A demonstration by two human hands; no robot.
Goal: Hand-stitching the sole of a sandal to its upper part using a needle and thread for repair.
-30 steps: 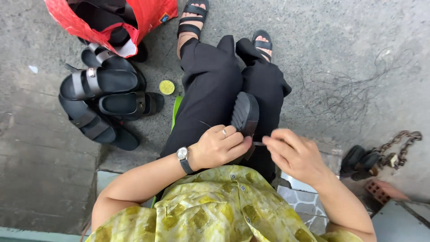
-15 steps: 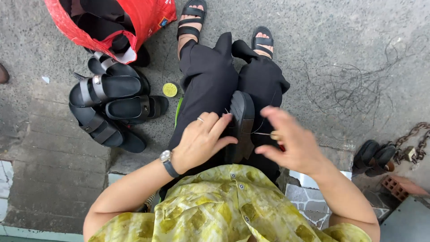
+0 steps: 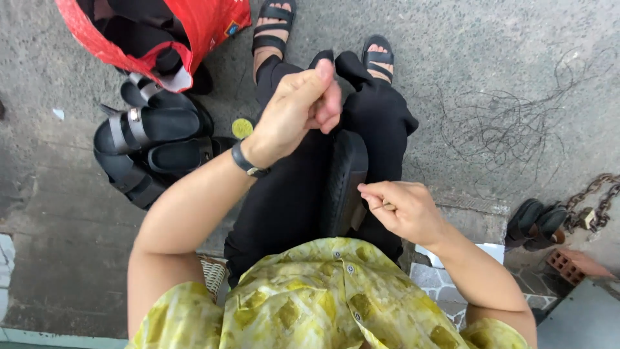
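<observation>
A black sandal stands on edge between the person's thighs. The right hand pinches something thin, perhaps a needle, beside its sole. The left hand is raised, fingers closed as if gripping thread too fine to see. Pulled hard, the thread may snap or the unsteadied sandal tip.
</observation>
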